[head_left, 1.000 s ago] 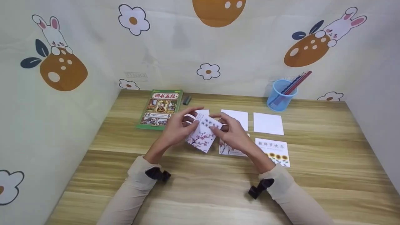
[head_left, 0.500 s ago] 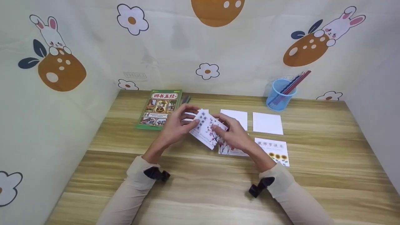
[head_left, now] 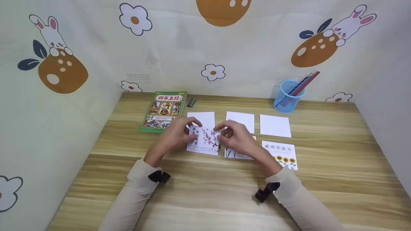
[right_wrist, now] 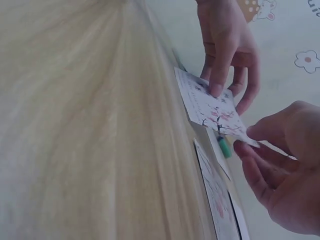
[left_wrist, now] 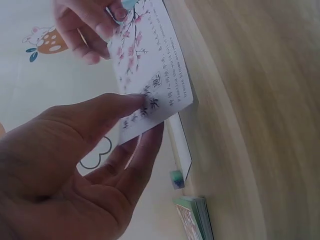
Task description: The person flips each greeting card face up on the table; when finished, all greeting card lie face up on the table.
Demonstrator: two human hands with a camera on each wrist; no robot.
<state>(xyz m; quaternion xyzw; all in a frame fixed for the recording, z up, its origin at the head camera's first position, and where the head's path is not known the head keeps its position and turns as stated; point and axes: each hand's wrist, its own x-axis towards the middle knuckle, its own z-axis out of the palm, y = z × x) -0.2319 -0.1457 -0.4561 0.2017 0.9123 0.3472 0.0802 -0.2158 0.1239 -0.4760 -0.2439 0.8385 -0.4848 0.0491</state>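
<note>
In the head view, both hands hold a white card (head_left: 205,141) printed with pink blossom branches and Chinese writing. The left hand (head_left: 175,136) pinches its left side, thumb on the printed face; in the left wrist view the fingers (left_wrist: 142,155) are behind it. At the opposite edge, the right hand (head_left: 239,138) pinches a corner between thumb and fingertips, as the right wrist view shows. The card is raised above the table and tilted, its writing running sideways at the left. A blank white card (head_left: 201,117) lies just behind it.
Two more blank cards (head_left: 240,121) lie to the right. A branch-printed card (head_left: 234,154) is partly under the right hand; a sunflower card (head_left: 279,154) lies beside it. A green book (head_left: 163,110), a small dark block (head_left: 191,102) and a blue pencil cup (head_left: 286,102) stand farther back.
The held card has turned between the hands, so its writing has gone from the top to the left side. It now sits squarer and slightly left, and the blank card behind shows more.
</note>
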